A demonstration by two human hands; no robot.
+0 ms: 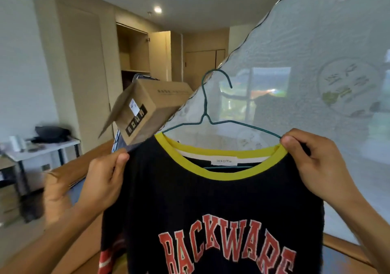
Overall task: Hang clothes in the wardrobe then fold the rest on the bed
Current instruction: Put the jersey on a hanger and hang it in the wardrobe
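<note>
Left hand [105,176] pinches the shoulder seam of a black T-shirt [211,206], thumb on the front of the cloth and the fingers curled behind it. At the shirt's other shoulder the right hand [316,164] is clamped the same way, its thumb pressed on the end of the yellow collar [221,173] where one arm of a green wire hanger [205,104] runs into the cloth. The shirt is held up in the air between the two hands, front toward the camera, with red block letters across the chest and a small white label [224,161] inside the back of the neck. The hanger's hook stands upright above the collar, its arms slope down into the neck opening, and its lower bar shows just below the label inside the shirt. Behind the shirt and to its right hangs a pale translucent net [316,62] printed with faint pictures. Above the shirt's left shoulder, well behind it, is a tilted cardboard box [152,109] with one flap hanging open. Farther back past the box stands the wardrobe [135,54], its door open and its shelves visible. Left of the shirt, across the room, a white desk [46,149] carries a black bag [50,133]. A wooden rail [341,250] shows low at the shirt's right edge.
</note>
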